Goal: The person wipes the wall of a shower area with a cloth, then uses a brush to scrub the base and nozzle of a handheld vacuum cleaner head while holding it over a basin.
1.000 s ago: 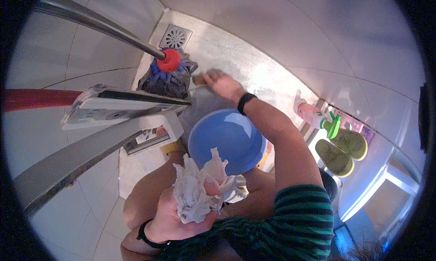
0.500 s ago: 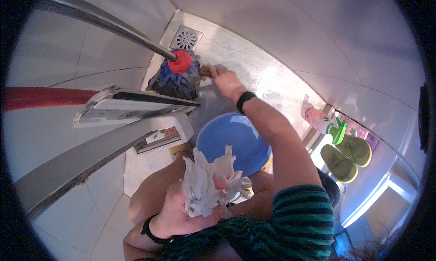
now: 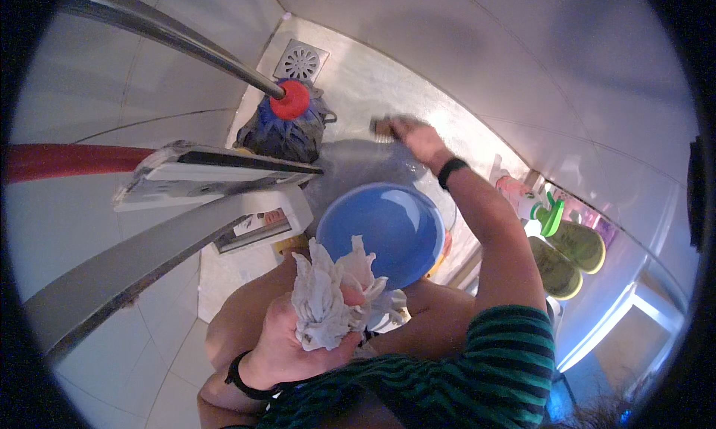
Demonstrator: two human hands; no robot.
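Observation:
My left hand is closed round a crumpled white cloth, whose loose folds stick up above the fingers. It is held over my lap, at the near side of a blue basin. Beyond the basin, my right hand reaches down to the wet floor, smeared by motion. In its fingers is a small brown scrub brush, low over the floor or touching it; I cannot tell which. The basin stands between my knees.
At the left lean a mop with a red collar, a flat squeegee-like head on a red handle and a grey-white pole. A floor drain lies far left. To the right are a spray bottle and green slippers.
My right hand has swept to the right with the brush, away from the mop head. My left hand keeps its hold on the cloth, nearly in place.

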